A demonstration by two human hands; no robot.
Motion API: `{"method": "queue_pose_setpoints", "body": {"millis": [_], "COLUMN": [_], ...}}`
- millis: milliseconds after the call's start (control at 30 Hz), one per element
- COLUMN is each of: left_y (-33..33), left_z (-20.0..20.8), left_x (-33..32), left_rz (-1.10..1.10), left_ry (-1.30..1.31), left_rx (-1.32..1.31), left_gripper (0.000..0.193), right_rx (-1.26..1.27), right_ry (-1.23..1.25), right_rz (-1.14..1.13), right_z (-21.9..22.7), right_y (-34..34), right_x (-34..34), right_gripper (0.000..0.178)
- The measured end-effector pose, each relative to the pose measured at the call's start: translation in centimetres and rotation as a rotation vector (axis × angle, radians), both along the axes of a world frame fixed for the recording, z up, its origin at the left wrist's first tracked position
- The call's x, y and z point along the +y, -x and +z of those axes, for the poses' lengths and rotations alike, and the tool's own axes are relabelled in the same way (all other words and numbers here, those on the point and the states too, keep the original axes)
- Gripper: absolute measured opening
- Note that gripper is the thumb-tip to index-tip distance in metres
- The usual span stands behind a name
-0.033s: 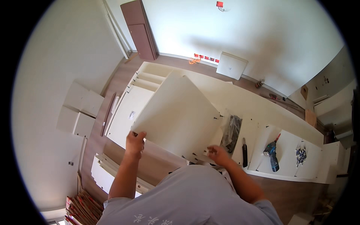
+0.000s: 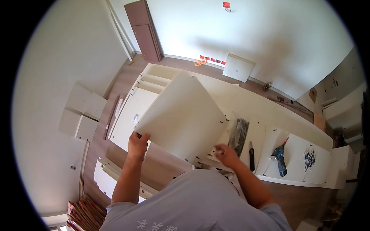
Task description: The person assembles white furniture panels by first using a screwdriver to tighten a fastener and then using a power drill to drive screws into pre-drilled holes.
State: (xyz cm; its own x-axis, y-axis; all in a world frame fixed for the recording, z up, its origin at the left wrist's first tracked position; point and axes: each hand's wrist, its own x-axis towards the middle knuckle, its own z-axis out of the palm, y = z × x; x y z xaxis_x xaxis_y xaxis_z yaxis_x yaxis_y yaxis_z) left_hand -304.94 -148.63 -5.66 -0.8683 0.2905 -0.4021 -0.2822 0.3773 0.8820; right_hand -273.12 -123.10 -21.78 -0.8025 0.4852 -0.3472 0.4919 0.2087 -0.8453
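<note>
My left hand [image 2: 138, 144] grips the near left corner of a white square board [image 2: 181, 115], which lies tilted over other white panels. Dark pegs [image 2: 222, 121] stick out along the board's right edge, and others [image 2: 197, 158] are at its near corner. Just right of that corner is my right hand [image 2: 227, 156], apart from the board. Its fingers are curled together and slightly blurred; whatever they may hold is hidden. Beyond this hand lies a clear plastic bag with dark parts [image 2: 239, 134]. A black-handled tool [image 2: 251, 156] rests to its right.
A blue and black cordless drill [image 2: 279, 157] and a pile of small fittings [image 2: 309, 158] lie on the white panels at right. White boards [image 2: 104, 179] are stacked at lower left. Brown boards [image 2: 144, 32] lean on the far wall, near a white box [image 2: 238, 67].
The white board has turned slightly, its far corner shifting right. My right hand has moved a little to the right, away from the board's near corner. My left hand keeps its grip.
</note>
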Motion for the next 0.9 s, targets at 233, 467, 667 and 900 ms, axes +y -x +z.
{"method": "queue_pose_setpoints", "body": {"millis": [233,467,667,900], "left_y": [-5.4,-13.4,-12.8,-13.1], "left_z": [8.2,9.0,1.3,-8.4], "left_x": [3.1,-0.8,-3.8,0.9], "left_rz": [-0.317,-0.697,-0.402,-0.426], "left_ry": [0.167,0.027,-0.537,-0.069], "left_rx": [0.499,0.476,0.294,0.099], "left_gripper": [0.037,0.058,0.046,0.033], "right_rx": [0.529,-0.274,-0.046,0.268], "right_ry": [-1.096,-1.079,-1.170,-1.296], "right_rz": [0.065,0.846,0.888,0.320], "right_z": [24.9,32.2,33.1,42.9], "right_y": [9.5,10.9,3.0,-15.5], "right_x": [6.8,5.4,5.9,4.2], "right_gripper": [0.062,0.041,0.019,0.036]}}
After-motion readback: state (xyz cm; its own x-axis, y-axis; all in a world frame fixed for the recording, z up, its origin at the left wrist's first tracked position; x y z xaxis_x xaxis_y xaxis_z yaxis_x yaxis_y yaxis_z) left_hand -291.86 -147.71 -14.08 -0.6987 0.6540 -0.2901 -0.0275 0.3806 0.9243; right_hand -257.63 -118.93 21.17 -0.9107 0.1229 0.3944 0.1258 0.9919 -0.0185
